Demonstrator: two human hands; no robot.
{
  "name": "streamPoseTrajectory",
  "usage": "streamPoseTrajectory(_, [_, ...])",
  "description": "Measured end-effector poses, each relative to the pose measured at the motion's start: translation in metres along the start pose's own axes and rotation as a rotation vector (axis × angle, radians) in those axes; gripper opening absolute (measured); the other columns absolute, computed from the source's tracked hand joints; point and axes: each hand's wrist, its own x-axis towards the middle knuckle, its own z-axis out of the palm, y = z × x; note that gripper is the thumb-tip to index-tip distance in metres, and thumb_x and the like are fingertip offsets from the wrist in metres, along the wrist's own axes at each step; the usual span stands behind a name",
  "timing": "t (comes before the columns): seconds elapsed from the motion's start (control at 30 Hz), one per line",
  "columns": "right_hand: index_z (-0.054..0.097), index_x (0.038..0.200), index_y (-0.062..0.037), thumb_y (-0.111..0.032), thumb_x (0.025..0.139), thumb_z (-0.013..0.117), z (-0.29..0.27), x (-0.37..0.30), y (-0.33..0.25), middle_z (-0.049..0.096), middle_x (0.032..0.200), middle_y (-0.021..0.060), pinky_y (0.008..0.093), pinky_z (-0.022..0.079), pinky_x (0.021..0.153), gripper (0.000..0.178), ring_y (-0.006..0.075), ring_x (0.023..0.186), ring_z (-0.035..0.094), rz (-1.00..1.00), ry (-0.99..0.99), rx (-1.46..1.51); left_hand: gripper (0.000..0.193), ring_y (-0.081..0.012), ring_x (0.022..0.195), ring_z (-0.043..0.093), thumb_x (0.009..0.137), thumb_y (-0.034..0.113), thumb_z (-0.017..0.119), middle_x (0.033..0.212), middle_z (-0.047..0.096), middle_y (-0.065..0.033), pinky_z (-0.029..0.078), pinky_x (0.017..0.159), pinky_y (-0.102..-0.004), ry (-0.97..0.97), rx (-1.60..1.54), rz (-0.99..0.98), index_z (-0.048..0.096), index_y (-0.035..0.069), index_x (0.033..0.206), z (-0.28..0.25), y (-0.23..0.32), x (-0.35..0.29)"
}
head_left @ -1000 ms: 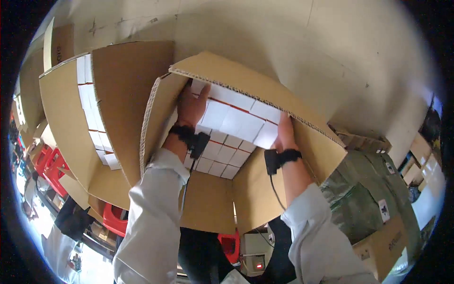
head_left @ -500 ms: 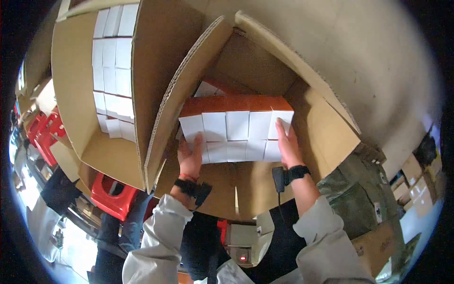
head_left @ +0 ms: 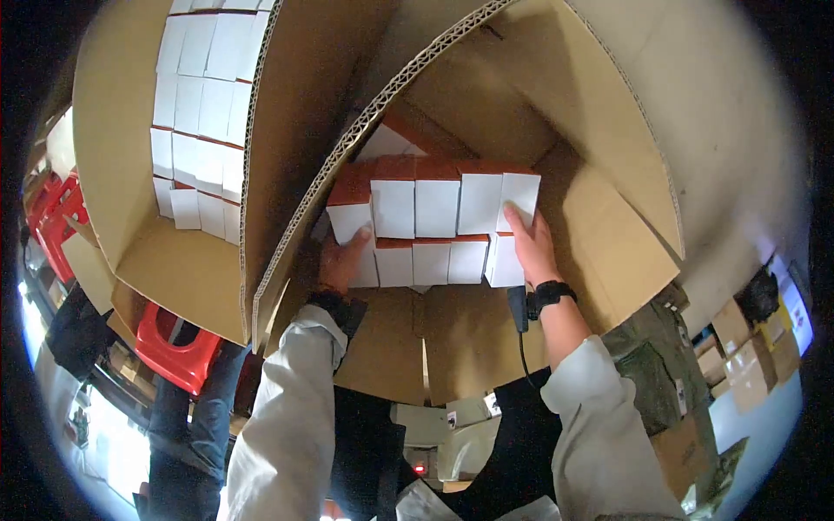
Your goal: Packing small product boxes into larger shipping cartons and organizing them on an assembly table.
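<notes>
Between my two hands is a block of small white boxes (head_left: 437,209) with orange-brown sides, stacked in two rows. It is low inside an open cardboard carton (head_left: 382,339). My left hand (head_left: 344,259) presses on the block's left end, thumb on the white face. On the right end, my right hand (head_left: 532,243) grips with its thumb on the front and fingers round the side. The lower middle boxes sit slightly out of line with the outer ones. Behind the block, more white and orange-brown boxes (head_left: 388,144) show in part. Whether the block touches the carton's bottom is hidden.
A second tall carton (head_left: 113,174) at the left holds rows of white boxes (head_left: 200,113). Red plastic stools (head_left: 178,347) and another person's dark-trousered legs (head_left: 204,417) are at the lower left. A dark green sack (head_left: 647,373) lies at the right, near smaller cartons (head_left: 751,373).
Both hands have lowered the block deeper into the carton. Its rows have come slightly apart, and more of the orange-brown sides shows. The whole view has also shifted a little.
</notes>
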Motion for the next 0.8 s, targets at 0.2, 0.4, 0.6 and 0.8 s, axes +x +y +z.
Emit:
streamPoseTrajectory(0.2, [0.063, 0.129, 0.0013, -0.044, 0.096, 0.069, -0.015, -0.014, 0.012, 0.071, 0.122, 0.0186, 0.0391, 0.051, 0.097, 0.057, 0.0282, 0.110, 0.068, -0.078, 0.033, -0.005, 0.069, -0.0229, 0.113, 0.061, 0.087, 0.043, 0.081, 0.124, 0.066, -0.0115, 0.048, 0.100, -0.0370, 0.012, -0.239, -0.170, 0.057, -0.001, 0.135, 0.018, 0.031, -0.030])
streamPoseTrajectory(0.4, [0.063, 0.126, 0.0031, -0.041, 0.097, 0.070, -0.029, -0.078, -0.022, 0.072, 0.117, 0.0174, 0.0378, 0.052, 0.092, 0.053, 0.0259, 0.104, 0.068, -0.085, 0.050, -0.056, 0.065, -0.0210, 0.113, 0.060, 0.089, 0.035, 0.081, 0.125, 0.065, -0.0114, 0.047, 0.101, -0.0363, 0.004, -0.464, -0.022, 0.056, -0.003, 0.134, -0.019, 0.035, -0.092])
streamPoseTrajectory(0.6, [0.060, 0.123, 0.0025, -0.025, 0.101, 0.066, -0.057, -0.199, -0.064, 0.068, 0.119, 0.0103, 0.0341, 0.050, 0.093, 0.036, 0.0180, 0.106, 0.062, -0.079, 0.081, 0.127, 0.048, -0.0158, 0.106, 0.062, 0.093, 0.017, 0.073, 0.118, 0.068, -0.0089, 0.049, 0.096, -0.0322, -0.062, -0.490, 0.140, 0.056, -0.004, 0.132, -0.068, 0.056, -0.207])
streamPoseTrajectory(0.8, [0.049, 0.138, 0.0046, -0.020, 0.106, 0.054, -0.083, -0.356, -0.102, 0.059, 0.131, 0.0115, 0.0359, 0.044, 0.103, 0.040, 0.0183, 0.117, 0.055, -0.199, 0.060, 0.019, 0.052, -0.0171, 0.107, 0.063, 0.092, 0.017, 0.076, 0.119, 0.067, -0.0108, 0.049, 0.097, -0.0338, -0.094, -0.657, 0.246, 0.052, -0.004, 0.133, -0.147, 0.053, -0.351])
